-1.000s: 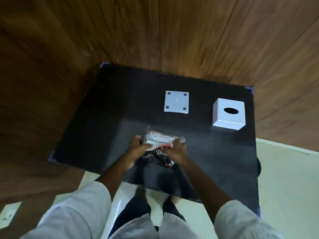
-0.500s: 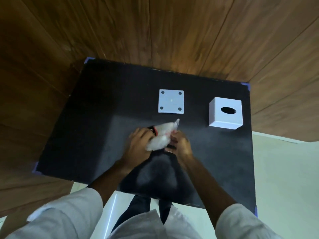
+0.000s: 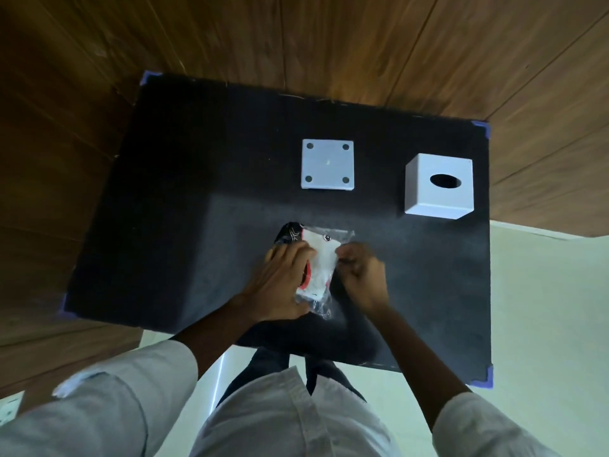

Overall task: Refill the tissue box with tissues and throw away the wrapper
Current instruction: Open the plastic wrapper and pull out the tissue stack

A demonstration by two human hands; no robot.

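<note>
A pack of tissues in a clear and black wrapper [image 3: 318, 263] lies on the black table [image 3: 204, 245] near its front edge. My left hand [image 3: 280, 285] presses on the pack's left side. My right hand [image 3: 361, 275] pinches the wrapper's right edge with closed fingers. The white tissue box cover [image 3: 440, 186], with an oval slot on top, stands at the back right. Its flat white base plate [image 3: 328, 164], with a dark dot near each corner, lies to the left of the cover.
Wooden wall panels [image 3: 329, 44] rise behind and to the left of the table. A pale floor [image 3: 543, 308] shows at the right. Purple tape marks the table corners [image 3: 482, 127].
The pack was lifted and turned between both hands, then laid back on the table with its long side toward me. My right hand has shifted to the wrapper's right edge.
</note>
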